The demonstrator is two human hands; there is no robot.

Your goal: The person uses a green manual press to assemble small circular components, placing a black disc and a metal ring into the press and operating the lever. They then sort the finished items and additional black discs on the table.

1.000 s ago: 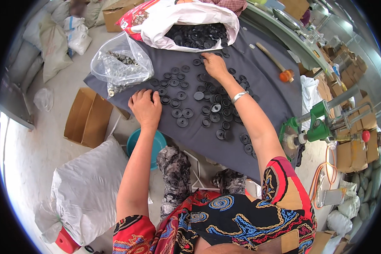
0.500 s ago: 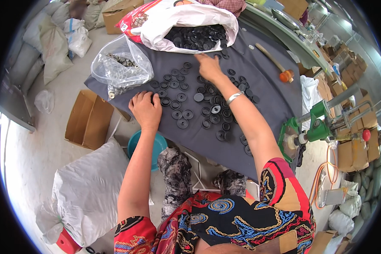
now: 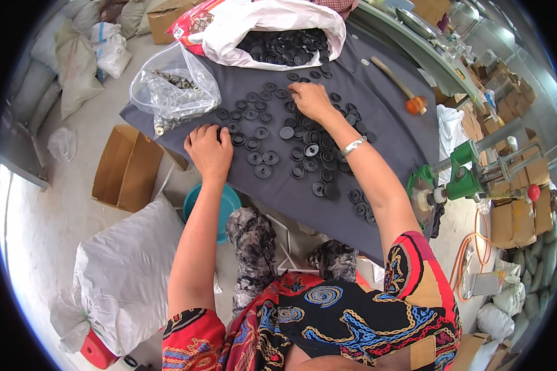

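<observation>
Many round black plastic caps with raised rims lie on the dark grey cloth, a loose group of caps (image 3: 261,132) on the left and a denser pile of caps (image 3: 312,137) on the right. My left hand (image 3: 209,151) rests on the cloth's near left edge, fingers bent and slightly apart, with a dark cap partly showing by its thumb. Over the far end of the pile, my right hand (image 3: 314,102) has its fingers drawn together and pointing down; whatever is under the fingertips is hidden. A white and red sack (image 3: 229,52) lies open beyond it, full of black caps.
A clear bag of metal parts (image 3: 176,93) sits at the table's left. A mallet (image 3: 399,83) lies far right, near a green hand press (image 3: 458,170). Below the left edge are an open carton (image 3: 127,170), a teal basin (image 3: 229,213) and a stuffed white sack (image 3: 130,266).
My right hand has drawn back from the sack's mouth toward the pile, its fingers now bent in. Several caps now lie near the sack. My left hand stays at the edge.
</observation>
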